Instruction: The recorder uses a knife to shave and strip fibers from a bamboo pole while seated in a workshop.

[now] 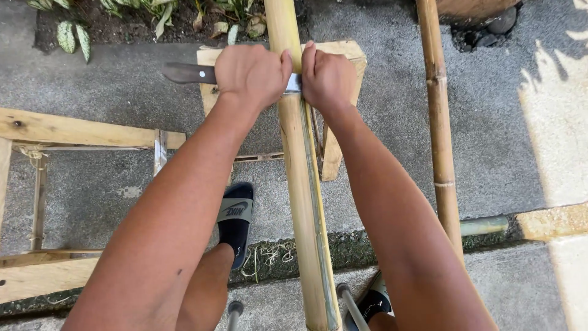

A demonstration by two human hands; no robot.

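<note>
A long yellow bamboo pole (304,184) runs from the bottom of the view up over a small wooden stand (343,52). A knife with a dark wooden handle (187,73) lies crosswise on the pole. My left hand (251,73) is closed around the handle end, left of the pole. My right hand (327,76) grips the blade's far end, right of the pole. A short strip of the metal blade (294,83) shows between the two hands, resting on the bamboo.
A second bamboo pole (440,129) stands to the right. A wooden frame (73,132) lies on the concrete at left. My feet in dark slide sandals (236,217) stand either side of the pole. Plants (73,34) and soil line the top edge.
</note>
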